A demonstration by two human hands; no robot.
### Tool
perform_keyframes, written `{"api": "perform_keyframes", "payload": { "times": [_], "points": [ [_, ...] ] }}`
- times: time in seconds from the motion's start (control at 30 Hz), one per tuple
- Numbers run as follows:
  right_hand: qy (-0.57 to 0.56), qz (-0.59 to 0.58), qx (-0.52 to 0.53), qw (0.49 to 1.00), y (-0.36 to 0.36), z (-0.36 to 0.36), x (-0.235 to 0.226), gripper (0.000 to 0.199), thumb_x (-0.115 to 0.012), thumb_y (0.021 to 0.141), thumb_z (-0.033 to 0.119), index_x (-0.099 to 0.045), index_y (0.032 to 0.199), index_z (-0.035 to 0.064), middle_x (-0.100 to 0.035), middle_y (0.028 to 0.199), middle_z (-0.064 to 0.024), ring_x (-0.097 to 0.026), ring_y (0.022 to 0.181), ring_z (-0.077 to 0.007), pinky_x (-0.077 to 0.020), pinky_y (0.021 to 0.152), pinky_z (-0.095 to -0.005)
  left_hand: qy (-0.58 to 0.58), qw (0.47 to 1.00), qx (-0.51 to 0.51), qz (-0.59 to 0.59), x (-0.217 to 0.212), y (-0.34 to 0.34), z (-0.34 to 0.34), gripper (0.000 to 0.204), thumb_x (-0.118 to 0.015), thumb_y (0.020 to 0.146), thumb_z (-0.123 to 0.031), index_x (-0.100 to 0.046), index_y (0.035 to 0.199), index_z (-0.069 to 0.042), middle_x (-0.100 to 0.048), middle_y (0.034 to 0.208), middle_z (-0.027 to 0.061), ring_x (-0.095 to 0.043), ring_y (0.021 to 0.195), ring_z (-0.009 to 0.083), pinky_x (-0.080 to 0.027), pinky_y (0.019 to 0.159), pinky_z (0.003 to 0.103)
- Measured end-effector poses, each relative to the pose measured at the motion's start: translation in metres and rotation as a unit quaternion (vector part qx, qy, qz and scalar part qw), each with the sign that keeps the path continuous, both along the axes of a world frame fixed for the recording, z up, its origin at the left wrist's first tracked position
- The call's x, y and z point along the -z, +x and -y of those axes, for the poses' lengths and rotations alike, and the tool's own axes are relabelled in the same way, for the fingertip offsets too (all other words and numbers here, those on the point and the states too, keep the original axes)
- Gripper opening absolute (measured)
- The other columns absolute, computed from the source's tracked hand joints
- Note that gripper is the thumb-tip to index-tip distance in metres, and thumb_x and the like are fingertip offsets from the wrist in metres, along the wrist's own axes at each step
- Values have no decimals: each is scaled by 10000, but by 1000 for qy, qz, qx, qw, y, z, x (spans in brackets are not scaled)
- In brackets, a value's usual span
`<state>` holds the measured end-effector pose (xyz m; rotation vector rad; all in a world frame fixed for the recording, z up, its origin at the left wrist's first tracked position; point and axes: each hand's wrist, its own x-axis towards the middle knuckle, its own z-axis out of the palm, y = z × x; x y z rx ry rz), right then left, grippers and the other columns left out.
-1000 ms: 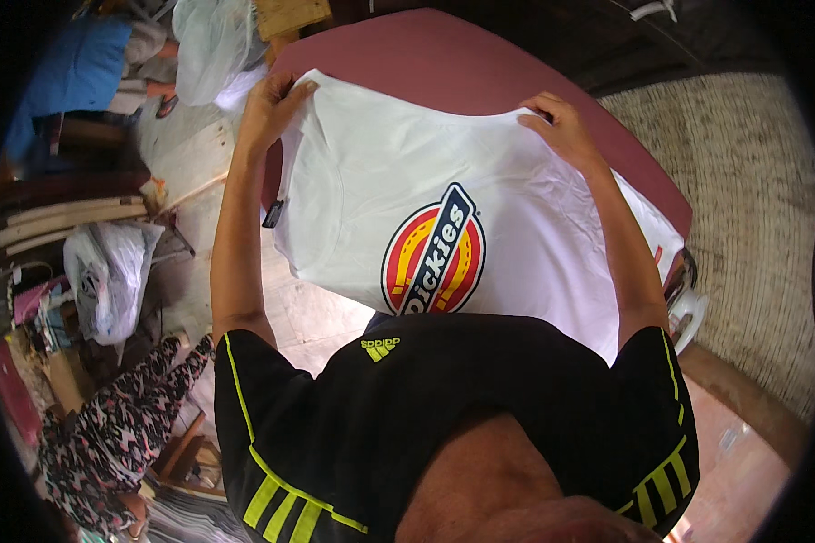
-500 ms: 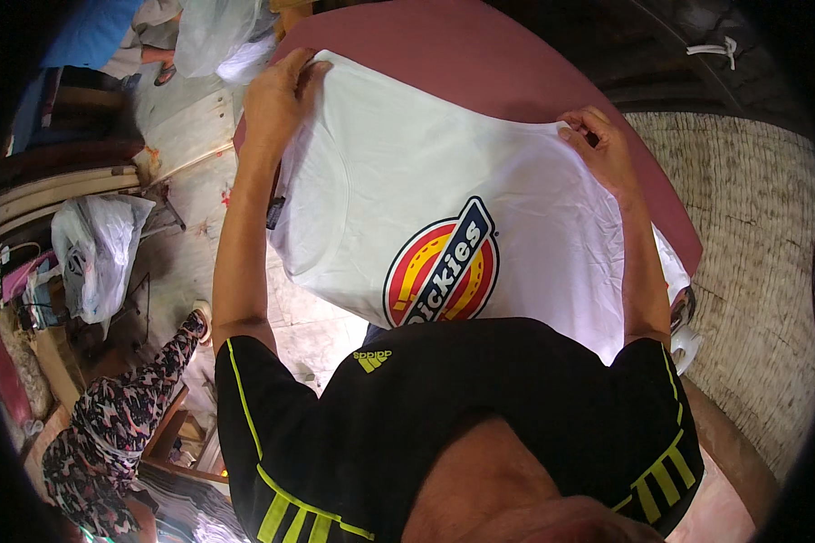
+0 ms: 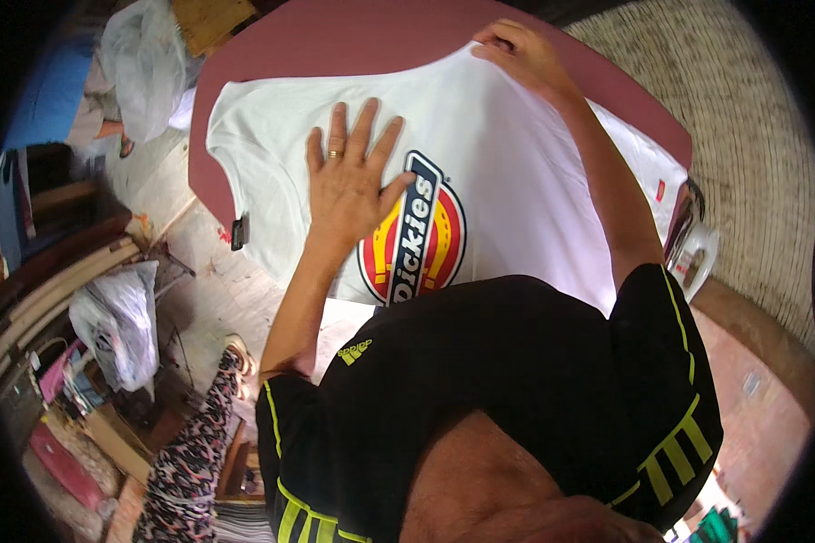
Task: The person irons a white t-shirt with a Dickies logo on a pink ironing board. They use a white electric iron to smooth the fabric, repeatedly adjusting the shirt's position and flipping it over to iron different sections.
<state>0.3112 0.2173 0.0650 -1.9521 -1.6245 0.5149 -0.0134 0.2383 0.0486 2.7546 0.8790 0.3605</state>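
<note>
A white T-shirt (image 3: 516, 190) with a round red, yellow and dark blue print lies spread over a maroon padded board (image 3: 353, 41). Flat on the shirt, left of the print, rests my left hand (image 3: 349, 185), its fingers apart and a ring on one of them. My right hand (image 3: 521, 56) is closed on the shirt's far edge, pinching the cloth between thumb and fingers. The neck opening lies toward the left, where a dark label (image 3: 238, 233) hangs at the collar. A small red tag (image 3: 661, 190) shows on the cloth at the right.
Beside the board's right end stands a white object with a handle (image 3: 699, 258). A woven mat surface (image 3: 733, 118) lies beyond it. On the left are plastic bags (image 3: 118, 317), stacked boards and boxes. A person in patterned trousers (image 3: 190, 452) is at the lower left.
My left hand has let go of the shirt's far left corner and come down flat on the cloth. The right hand, still pinching the edge, appears farther left and higher. The view has shifted.
</note>
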Motion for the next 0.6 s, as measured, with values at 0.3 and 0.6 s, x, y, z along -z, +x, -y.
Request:
{"api": "perform_keyframes", "payload": {
  "times": [0.3,0.6],
  "points": [
    [199,164,60,964,-1,74,1,334,-731,900,238,-674,1196,93,-645,1208,-106,-586,1174,-313,-471,998,-434,7,990,139,36,10,90,22,582,-539,994,-378,-441,1495,-99,-307,1631,84,-263,1504,343,-206,1168,586],
    [121,360,452,807,163,309,11,396,-716,912,366,-686,1068,4,-688,1030,-190,-629,1005,-336,-504,867,-434,69,986,140,60,16,129,18,644,-535,989,-405,-385,1528,-87,-321,1630,67,-262,1514,298,-172,1188,550]
  ]
}}
